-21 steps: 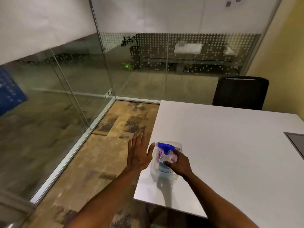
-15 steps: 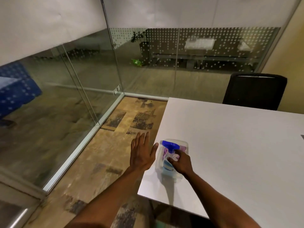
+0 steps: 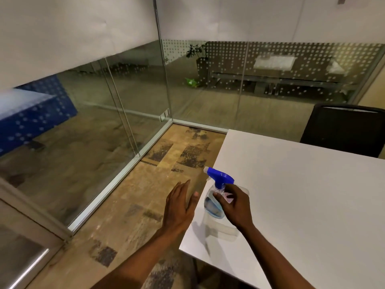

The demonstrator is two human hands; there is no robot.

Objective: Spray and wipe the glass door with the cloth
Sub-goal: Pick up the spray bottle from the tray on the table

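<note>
My right hand [image 3: 234, 205] is closed around a clear spray bottle [image 3: 214, 202] with a blue trigger head [image 3: 220, 177], lifted out of a clear plastic container [image 3: 226, 230] at the near left corner of the white table [image 3: 302, 195]. The nozzle points left toward the glass. My left hand [image 3: 179, 205] hovers open and empty just left of the table edge, fingers together, beside the bottle. The glass door and panels [image 3: 93, 126] stand to the left, running to a corner post. No cloth is visible.
A glass wall with a dotted frosted band [image 3: 260, 80] closes the far side. A black office chair [image 3: 343, 130] stands behind the table at the right. Patterned carpet floor [image 3: 145, 195] lies between the table and the glass.
My right hand has lifted the spray bottle up out of the clear container. My left hand stays open beside it. The view has shifted slightly.
</note>
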